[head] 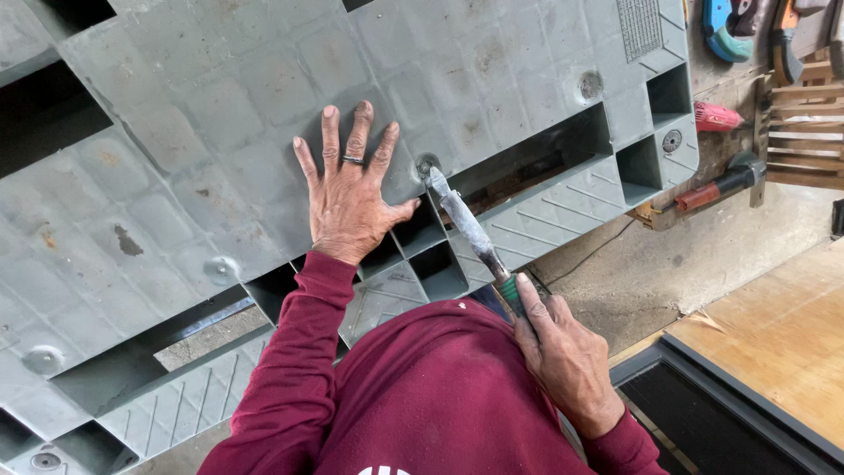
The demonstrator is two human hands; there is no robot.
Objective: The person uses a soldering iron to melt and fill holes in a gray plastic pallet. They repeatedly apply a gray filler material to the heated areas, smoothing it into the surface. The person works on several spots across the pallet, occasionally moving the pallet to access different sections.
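Note:
My left hand (350, 189) lies flat, fingers spread, on a large grey plastic pallet (202, 132) that fills most of the view. A ring sits on one finger. My right hand (563, 352) grips the green handle of a long chisel-like metal tool (466, 224). The tool's tip rests at a round screw or bolt head (427, 165) in the pallet, just right of my left thumb. Both arms wear dark red sleeves.
Other round fastener heads (221, 268) dot the pallet. Open slots (527, 158) cut through its edge. Hand tools lie at the upper right: a red-handled tool (716, 187), a blue tool (725, 31), and wooden slats (804, 132). A plywood sheet (774, 334) lies at the right.

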